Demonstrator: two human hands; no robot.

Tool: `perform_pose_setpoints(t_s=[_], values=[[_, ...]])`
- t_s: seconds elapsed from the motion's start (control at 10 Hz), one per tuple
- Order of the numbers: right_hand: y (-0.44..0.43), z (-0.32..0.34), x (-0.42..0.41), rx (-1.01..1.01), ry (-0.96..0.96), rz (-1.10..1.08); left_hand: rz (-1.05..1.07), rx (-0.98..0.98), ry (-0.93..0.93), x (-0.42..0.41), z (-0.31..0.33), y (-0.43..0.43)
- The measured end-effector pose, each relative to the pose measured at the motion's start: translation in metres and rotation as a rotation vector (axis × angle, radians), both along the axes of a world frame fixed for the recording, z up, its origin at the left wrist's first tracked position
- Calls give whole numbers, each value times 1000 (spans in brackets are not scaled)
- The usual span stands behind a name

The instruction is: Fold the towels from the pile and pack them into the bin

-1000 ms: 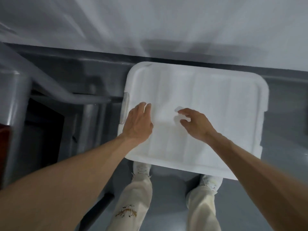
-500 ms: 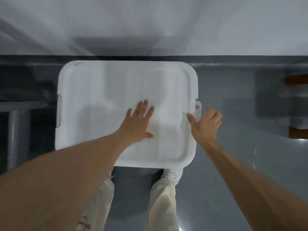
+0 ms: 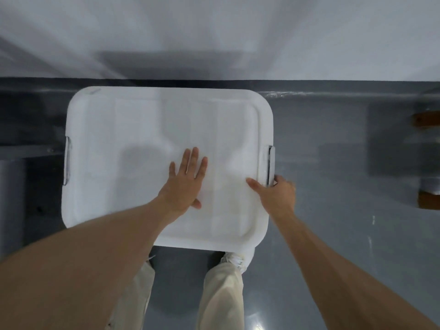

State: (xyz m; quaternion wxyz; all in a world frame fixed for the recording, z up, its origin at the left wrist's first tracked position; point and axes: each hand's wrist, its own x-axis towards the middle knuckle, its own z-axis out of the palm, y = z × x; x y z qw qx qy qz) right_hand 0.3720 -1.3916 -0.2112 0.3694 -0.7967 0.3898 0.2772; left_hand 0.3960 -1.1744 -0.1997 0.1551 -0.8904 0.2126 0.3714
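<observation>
Here's the white plastic bin (image 3: 78, 210), dead centre of the frame on the grey floor (image 3: 333, 210), with its lid (image 3: 142, 129) on top. The left hand (image 3: 184, 184) lies flat on the lid a little right of its middle, fingers straight and slightly fanned, pressing down. The right hand (image 3: 277, 196) is at the lid's right edge, thumb laid on top and fingers curled over the rim just below the right latch (image 3: 270, 163). The left latch (image 3: 67, 160) sits at the opposite edge.

No towels in sight, so how full the bin is I can't tell. The lid looks like thin, stiff moulded plastic, light, smooth and likely slippery under a flat palm, with some give in the middle. The rim beside the latches looks the sensible place to hold it. If it's packed with towels, expect a soft load of modest weight.
</observation>
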Motion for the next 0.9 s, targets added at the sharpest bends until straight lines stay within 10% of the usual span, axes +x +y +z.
perform_pose_setpoints(t_s=[0.3,0.7,0.9], values=[[18,-6,-13,166,-58,-156,-34,6,-6,-1,-3,-4],[39,-9,-11,-140,28,32,-17,-81,-44,-3,-3,2],[56,19,-9,-196,-84,58,306,-368,59,4,18,14]])
